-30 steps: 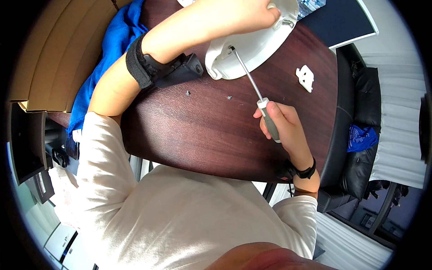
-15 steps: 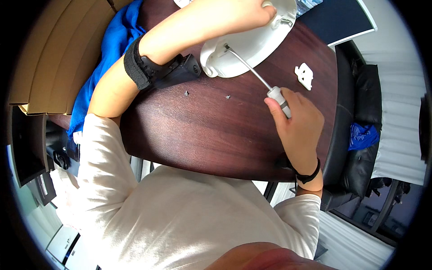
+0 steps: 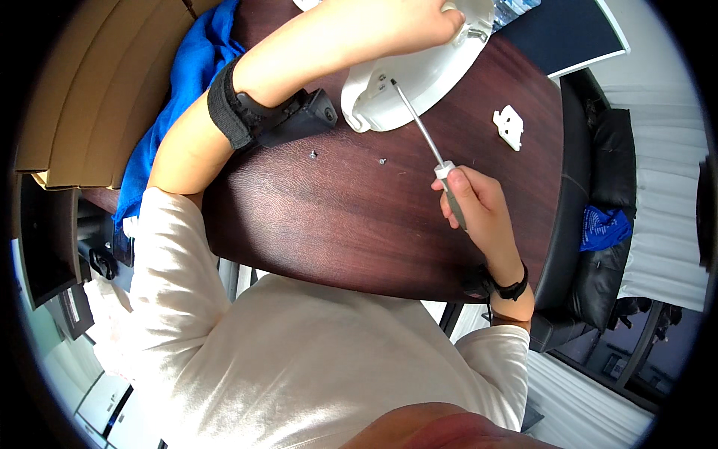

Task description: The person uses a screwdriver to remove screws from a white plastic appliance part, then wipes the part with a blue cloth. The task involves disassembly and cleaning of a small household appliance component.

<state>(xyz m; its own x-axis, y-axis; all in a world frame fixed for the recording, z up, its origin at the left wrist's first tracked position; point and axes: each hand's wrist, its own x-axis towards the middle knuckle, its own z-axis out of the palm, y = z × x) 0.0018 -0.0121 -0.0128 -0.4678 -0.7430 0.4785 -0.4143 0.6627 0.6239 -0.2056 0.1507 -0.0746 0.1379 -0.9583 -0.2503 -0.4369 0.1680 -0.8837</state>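
Observation:
My right hand (image 3: 479, 198) is closed round the grey-and-white handle of a screwdriver (image 3: 420, 127), whose shaft slants up and left. The dark tip shows against the inside of a white curved plastic shell (image 3: 430, 78), just right of two small dark holes; whether it touches cannot be told. At the top edge my left hand (image 3: 419, 26) is closed on the shell, its forearm reaching across from the left, and its grip is partly cut off by the picture edge. Two small screws, one (image 3: 313, 154) left and one (image 3: 382, 161) right, lie on the table below the shell.
A flat white plastic part (image 3: 509, 127) lies right of the shell on the dark wooden table (image 3: 336, 224). Blue cloth (image 3: 187, 82) and a cardboard box (image 3: 97, 90) stand at the left. A black sofa (image 3: 609, 172) is beyond the table's right edge.
The screwdriver tip has come away from the holes and moved slightly right. My right hand has turned and shifted its grip on the handle, and the shell has moved slightly right.

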